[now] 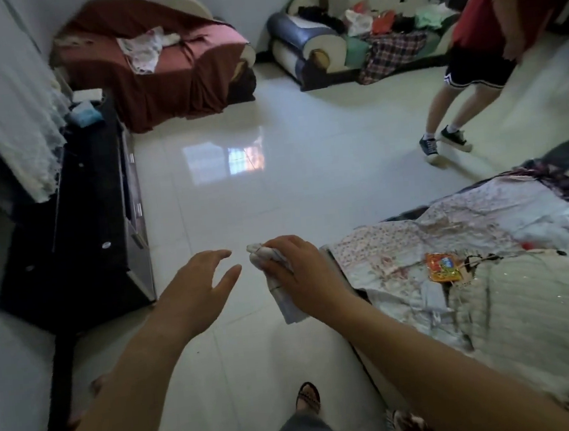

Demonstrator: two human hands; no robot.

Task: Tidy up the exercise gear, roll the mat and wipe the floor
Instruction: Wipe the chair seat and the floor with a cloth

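Head view: right hand [302,275] grips cloth [285,296]; left hand [197,291] seemingly spread.

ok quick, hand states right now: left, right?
Left hand: open, fingers spread, holding nothing.
Right hand: gripping a bunched pale cloth.

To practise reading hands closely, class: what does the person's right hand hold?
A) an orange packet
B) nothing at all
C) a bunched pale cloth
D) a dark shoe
C: the right hand grips a bunched pale cloth, its end hanging below the fist; the left hand is open and empty.
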